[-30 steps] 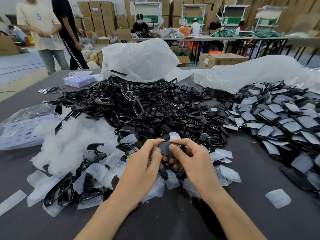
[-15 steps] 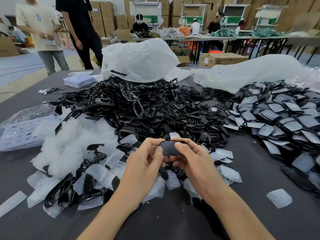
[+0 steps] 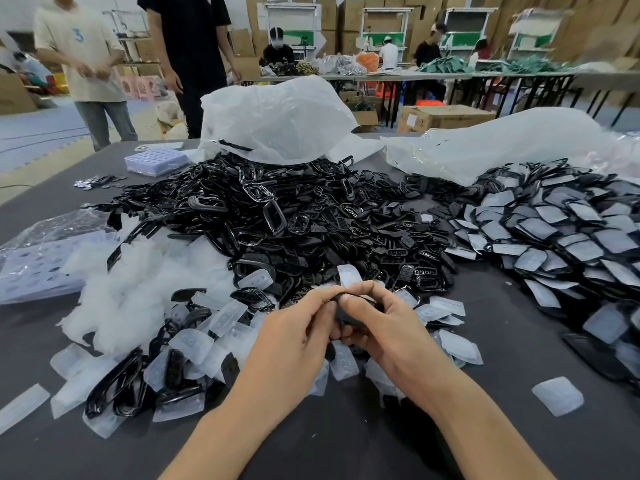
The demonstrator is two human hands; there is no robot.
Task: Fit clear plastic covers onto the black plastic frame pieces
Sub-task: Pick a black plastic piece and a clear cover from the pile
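Above the dark grey worktop [image 3: 502, 327], the left hand [image 3: 294, 327] and right hand [image 3: 393, 329] are pinching 1 small black plastic frame piece [image 3: 343, 315] between them, grips narrow, likely squeezing the fit tight from both sides.

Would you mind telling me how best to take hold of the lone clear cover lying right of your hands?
Probably pinch the clear cover by two opposite edges, coming from above with the right hand: it lies flat and alone on the dark table, nearest that side.

Bright, even indoor light — soft shadows, wide-angle bending at edges, background slightly blurred.
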